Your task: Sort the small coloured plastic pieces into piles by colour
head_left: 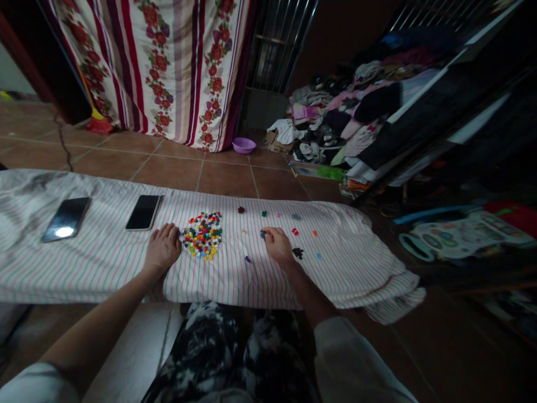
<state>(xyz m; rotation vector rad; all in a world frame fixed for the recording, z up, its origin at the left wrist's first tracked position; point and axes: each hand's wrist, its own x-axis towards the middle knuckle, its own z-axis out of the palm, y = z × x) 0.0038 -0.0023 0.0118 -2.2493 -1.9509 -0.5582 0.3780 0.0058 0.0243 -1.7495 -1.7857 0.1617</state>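
A mixed pile of small colourful pieces (203, 235) lies on the striped cloth (226, 282). My left hand (163, 246) rests flat on the cloth at the pile's left edge, fingers spread, holding nothing. To the right of the pile, my right hand (277, 244) is closed in a pinch at a small group of dark grey pieces (263, 234); what its fingertips hold is too small to make out. Around it lie small groups by colour: dark red (241, 210), green (264, 213), red (295, 231), black (297, 253), orange (315, 233), blue (319, 256) and purple (247, 259).
Two phones (143, 212) lie on the cloth left of my left hand. Beyond the cloth, a purple basin (244, 145) stands on the tiled floor by a flowered curtain (180, 73). Heaped clothes (335, 117) fill the back right.
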